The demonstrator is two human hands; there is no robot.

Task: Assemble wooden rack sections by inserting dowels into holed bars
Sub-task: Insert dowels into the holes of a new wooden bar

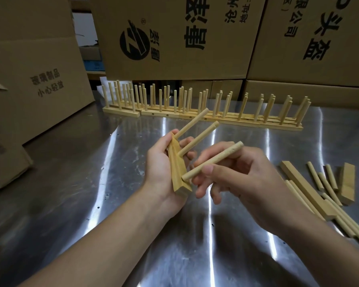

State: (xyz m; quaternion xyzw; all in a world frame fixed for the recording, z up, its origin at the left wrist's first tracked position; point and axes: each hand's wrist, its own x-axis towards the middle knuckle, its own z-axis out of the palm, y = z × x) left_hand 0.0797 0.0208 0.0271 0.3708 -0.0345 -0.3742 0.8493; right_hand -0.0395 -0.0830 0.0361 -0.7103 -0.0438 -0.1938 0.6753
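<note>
Left hand: my left hand (160, 162) is curled round the holed bar (178, 177), palm behind it, and holds it above the middle of the bench (91, 183).
Right hand: my right hand (243, 179) pinches the third dowel (214, 160) between thumb and forefingers, with the other fingers loosely bent beneath.
Dowel tip: it touches the bar's face near the lower end. I cannot tell if it has entered a hole.
Already seated: two dowels (199, 139) stick out of the bar's upper part, roughly parallel.
Risk, angle: I hold this dowel flatter than the seated pair. If I push at that slant, I judge it will jam or skid off the hole.
Risk, grip: I pinch it mid-length, so a hard push may slide my fingers rather than drive it.
Risk, bar: nothing braces the bar in the air, so pressure low down could twist it in my palm.
Risk, right edge: loose dowels (327, 183) and spare bars (305, 187) lie near my right forearm, and a sweep could roll them off.
Far edge: finished sections (195, 112) stand well apart from my hands.
</note>
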